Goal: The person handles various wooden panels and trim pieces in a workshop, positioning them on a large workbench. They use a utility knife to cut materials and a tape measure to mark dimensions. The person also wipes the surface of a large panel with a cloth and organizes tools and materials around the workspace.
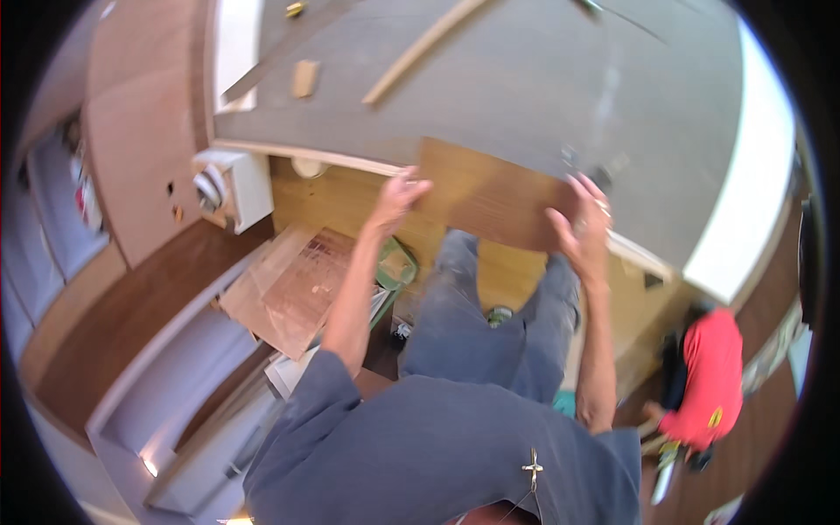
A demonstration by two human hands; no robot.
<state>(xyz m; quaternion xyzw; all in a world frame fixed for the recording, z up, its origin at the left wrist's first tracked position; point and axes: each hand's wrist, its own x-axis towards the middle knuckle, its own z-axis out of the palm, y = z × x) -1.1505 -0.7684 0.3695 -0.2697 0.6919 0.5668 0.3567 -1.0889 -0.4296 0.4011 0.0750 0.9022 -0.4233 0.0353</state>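
— Grey flooring [525, 79] fills the top of our view, with a loose wooden strip [420, 48] and a small wood block [304, 77] lying on it. Down at the left we have pale shelving or steps [166, 394], then a stack of thin sheets [289, 289] by our left leg.

— And the wooden panel [490, 197]?

— We hold it up in front of us at the middle, over the light wooden surface [341, 197] and just at the floor's edge. Our left hand [398, 197] has the panel's left edge, fingers [411, 188] curled over it and pinching. Our right hand [582, 223] takes the right edge, fingers spread along it.

— What could go wrong, in our judgement?

— The left pinch looks narrow; if the panel tilts, it could slip from that side and drop onto the stacked sheets or our knees. The spread right fingers lie near the panel's corner, so pressing it against the surface's edge might trap them.

— Anything further right?

— A person in a red top [709, 376] crouches low at the right. A swing of the panel that way seems unlikely to reach them, though we cannot judge the gap well through this bent view.
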